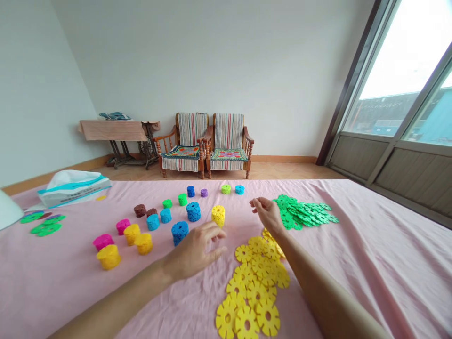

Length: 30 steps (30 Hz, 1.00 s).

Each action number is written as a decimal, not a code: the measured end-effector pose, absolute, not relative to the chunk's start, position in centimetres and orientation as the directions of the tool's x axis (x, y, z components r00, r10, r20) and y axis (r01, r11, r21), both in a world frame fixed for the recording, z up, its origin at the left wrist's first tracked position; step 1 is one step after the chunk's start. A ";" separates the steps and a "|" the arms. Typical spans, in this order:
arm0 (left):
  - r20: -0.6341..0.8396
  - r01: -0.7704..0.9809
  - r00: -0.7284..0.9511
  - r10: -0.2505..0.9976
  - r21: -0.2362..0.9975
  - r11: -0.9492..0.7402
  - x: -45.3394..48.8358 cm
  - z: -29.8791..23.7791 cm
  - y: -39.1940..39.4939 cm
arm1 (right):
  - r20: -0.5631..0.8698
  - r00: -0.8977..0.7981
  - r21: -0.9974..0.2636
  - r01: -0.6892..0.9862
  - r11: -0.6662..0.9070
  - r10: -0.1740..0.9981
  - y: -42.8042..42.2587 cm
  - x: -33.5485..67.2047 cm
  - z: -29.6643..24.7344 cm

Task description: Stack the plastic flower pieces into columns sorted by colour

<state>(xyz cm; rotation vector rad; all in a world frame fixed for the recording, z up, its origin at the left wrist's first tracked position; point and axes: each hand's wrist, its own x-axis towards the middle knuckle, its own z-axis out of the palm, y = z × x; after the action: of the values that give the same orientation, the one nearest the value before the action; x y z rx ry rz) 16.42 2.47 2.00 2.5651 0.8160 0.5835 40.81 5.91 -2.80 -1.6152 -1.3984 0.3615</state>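
My left hand (197,247) is held over the cloth with its thumb and fingers apart and nothing between them. Just beyond its fingertips stands a stack of yellow notched flower discs (218,216). Close behind the wrist is a blue disc stack (180,232), partly covered by the hand. My right hand (267,213) is beside the green disc pile, its fingers curled together; whether they hold anything is hidden. Beneath my right wrist, loose yellow flower discs (257,292) spread toward me in an overlapping heap. Loose green flower discs (305,213) lie to the right of that hand.
Short disc stacks, including a pink stack (103,242) and a brown stack (140,210), stand on the pink cloth (370,263). A tissue pack (74,188) lies at the left, near several green discs (46,228). Two chairs (229,146) stand beyond the table.
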 end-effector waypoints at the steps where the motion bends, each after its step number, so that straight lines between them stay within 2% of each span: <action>1: 0.235 0.446 0.761 0.605 0.487 -0.751 16.1 1.6 1.6 | 0.334 0.302 -0.788 0.610 0.088 0.893 5.8 41.1 -2.4; 7: 0.166 0.312 0.859 0.484 0.579 -0.753 15.0 0.6 -2.1 | 0.275 0.207 -0.693 0.719 0.044 0.939 3.2 43.7 -1.3; 11: 0.132 0.290 0.893 0.429 0.562 -0.775 15.0 0.7 -3.4 | 0.231 0.158 -0.583 0.812 0.006 0.960 0.8 45.3 -1.8; 14: 0.123 0.297 0.900 0.418 0.529 -0.795 15.2 0.4 -3.8 | 0.196 0.144 -0.528 0.849 -0.019 0.970 -0.5 45.6 -2.2; 19: 0.196 0.285 0.876 0.441 0.525 -0.802 15.3 -0.6 -3.6 | 0.108 0.045 -0.414 0.910 0.004 0.993 -1.7 44.7 -2.0; 25: 0.242 0.273 0.859 0.450 0.528 -0.804 15.1 -1.1 -3.4 | 0.004 -0.007 -0.455 0.890 0.008 1.000 -2.6 43.2 -1.0; 30: 0.243 0.332 0.819 0.519 0.537 -0.775 14.9 -1.0 -3.3 | -0.003 -0.034 -0.521 0.853 0.027 0.999 -3.0 41.4 -0.8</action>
<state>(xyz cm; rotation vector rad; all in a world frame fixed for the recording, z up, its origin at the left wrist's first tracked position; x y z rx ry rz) 14.89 -3.26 -1.00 2.5200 0.6303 0.5261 41.43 -2.98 -0.76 -1.8842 -1.9475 0.5509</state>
